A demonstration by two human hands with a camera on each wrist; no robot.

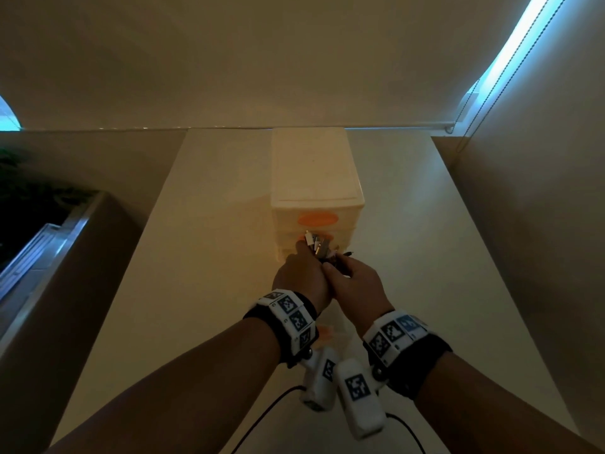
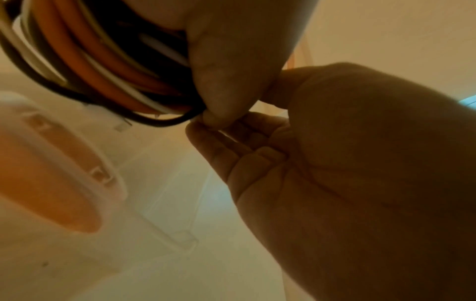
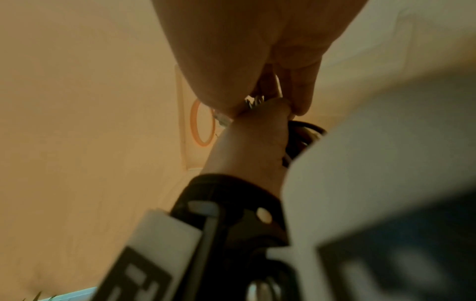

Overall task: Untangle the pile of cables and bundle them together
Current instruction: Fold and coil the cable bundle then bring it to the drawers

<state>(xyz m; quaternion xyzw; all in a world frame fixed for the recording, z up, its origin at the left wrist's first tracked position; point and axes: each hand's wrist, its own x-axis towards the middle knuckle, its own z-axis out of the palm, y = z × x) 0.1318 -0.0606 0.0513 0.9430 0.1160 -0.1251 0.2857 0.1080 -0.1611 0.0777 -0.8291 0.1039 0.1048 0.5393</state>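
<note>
My left hand [image 1: 302, 276] clamps the coiled orange, white and black cables [image 2: 103, 67]; my right hand [image 1: 357, 283] pinches near the plugs above, which could slip and spring loose.

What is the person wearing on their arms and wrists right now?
Both forearms are bare, with no sleeves. Each wrist carries a black strap ringed by white blocks printed with black-and-white square markers. A white camera pod with its own marker hangs below each wrist, and thin black cables trail from the pods.

Left hand [image 1: 299, 276], right hand [image 1: 355, 283] clutch cables [image 1: 316, 245] before drawer unit [image 1: 316, 178].
</note>
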